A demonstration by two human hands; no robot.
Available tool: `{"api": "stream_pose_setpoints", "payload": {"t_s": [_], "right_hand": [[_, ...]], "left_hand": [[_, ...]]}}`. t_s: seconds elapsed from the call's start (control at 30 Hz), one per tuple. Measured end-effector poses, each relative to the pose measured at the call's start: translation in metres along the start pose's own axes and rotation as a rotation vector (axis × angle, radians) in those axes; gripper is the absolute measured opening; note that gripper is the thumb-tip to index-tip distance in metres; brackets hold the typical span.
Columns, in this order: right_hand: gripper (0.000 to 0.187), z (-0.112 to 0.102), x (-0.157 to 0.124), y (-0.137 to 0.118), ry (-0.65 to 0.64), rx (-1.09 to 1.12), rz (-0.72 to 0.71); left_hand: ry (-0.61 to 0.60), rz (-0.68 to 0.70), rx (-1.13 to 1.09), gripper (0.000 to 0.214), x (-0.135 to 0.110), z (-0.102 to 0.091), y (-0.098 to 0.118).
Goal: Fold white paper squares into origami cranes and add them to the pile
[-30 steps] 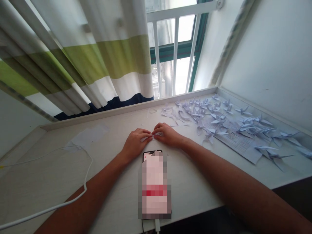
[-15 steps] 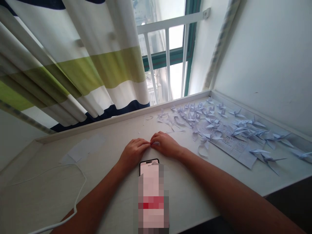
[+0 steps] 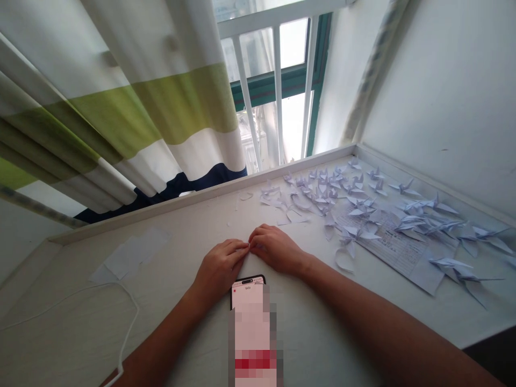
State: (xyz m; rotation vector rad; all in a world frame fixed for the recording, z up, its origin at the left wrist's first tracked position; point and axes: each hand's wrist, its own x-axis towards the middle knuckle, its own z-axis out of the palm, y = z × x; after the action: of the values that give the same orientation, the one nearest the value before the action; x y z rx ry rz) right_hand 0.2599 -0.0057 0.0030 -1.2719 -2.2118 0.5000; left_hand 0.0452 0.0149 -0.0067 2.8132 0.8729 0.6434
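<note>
My left hand (image 3: 220, 267) and my right hand (image 3: 275, 248) rest on the white desk (image 3: 169, 290), fingertips meeting in the middle. Both have their fingers curled and pressed down on a small piece of pale paper (image 3: 257, 246), which is almost wholly hidden under them. A phone (image 3: 253, 328) with a lit screen lies flat just in front of my hands, close to my left wrist.
Several folded pale paper cranes (image 3: 355, 201) are spread over the desk's back right, some on a printed sheet (image 3: 397, 250). Flat paper pieces (image 3: 131, 255) lie at the left. A white cable (image 3: 124, 338) loops at the near left. A striped curtain (image 3: 133, 107) and barred window (image 3: 278, 91) stand behind.
The view has shifted, so the hands and phone sit lower in the picture. The hands stay together on the paper, pressed closer over it than a second ago.
</note>
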Motion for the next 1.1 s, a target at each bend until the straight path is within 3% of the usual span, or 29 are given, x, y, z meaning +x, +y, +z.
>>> {"api": "stream_pose_setpoints", "payload": {"t_s": [0.6,0.93,1.1], "right_hand": [[0.013,0.0007,-0.0031,0.0007,0.025,0.004,-0.042],[0.007,-0.0025,-0.0049,0.0005,-0.007,0.049,-0.049],[0.007,-0.0001,-0.0042,-0.0007,0.012,0.056,-0.025]], "left_hand": [[0.069,-0.098,-0.165,0.018,0.0036,-0.0013,-0.0012],[-0.029,-0.107,-0.220,0.018,0.0035,-0.0092,-0.0016],[0.003,-0.225,-0.270,0.014,0.0050,-0.0067,0.0031]]}}
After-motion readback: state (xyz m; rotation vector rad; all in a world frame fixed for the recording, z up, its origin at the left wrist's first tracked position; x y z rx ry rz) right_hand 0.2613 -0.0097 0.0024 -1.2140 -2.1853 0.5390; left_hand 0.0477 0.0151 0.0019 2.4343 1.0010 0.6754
